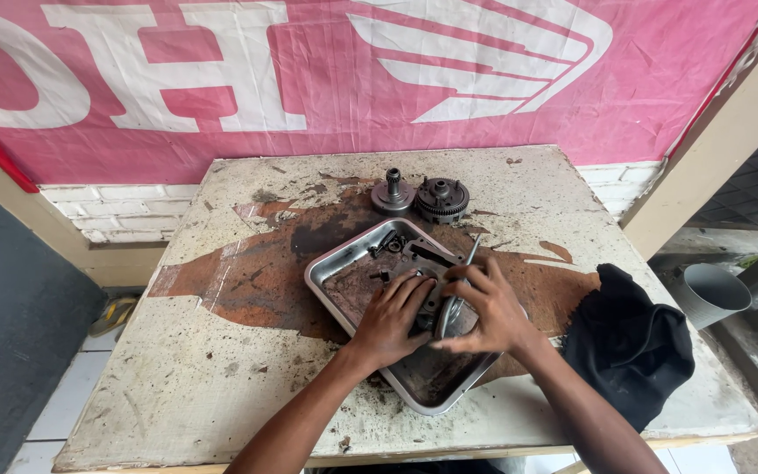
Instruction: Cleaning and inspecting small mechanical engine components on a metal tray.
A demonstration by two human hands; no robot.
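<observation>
A dented metal tray (331, 279) lies on a worn, stained table (221, 369). Inside it rests a dark engine part (427, 256) with small loose pieces. My left hand (392, 318) presses down on a round metal part in the tray's middle. My right hand (489, 307) grips a slim metal tool (471, 254) whose shaft points up and away, its lower end against the same part. Both hands hide most of that part.
Two greasy gear assemblies (394, 195) (442, 198) stand at the table's far side. A black cloth (629, 342) lies bunched on the right edge. A pink banner hangs behind. A grey pipe (712, 294) sits off the table's right.
</observation>
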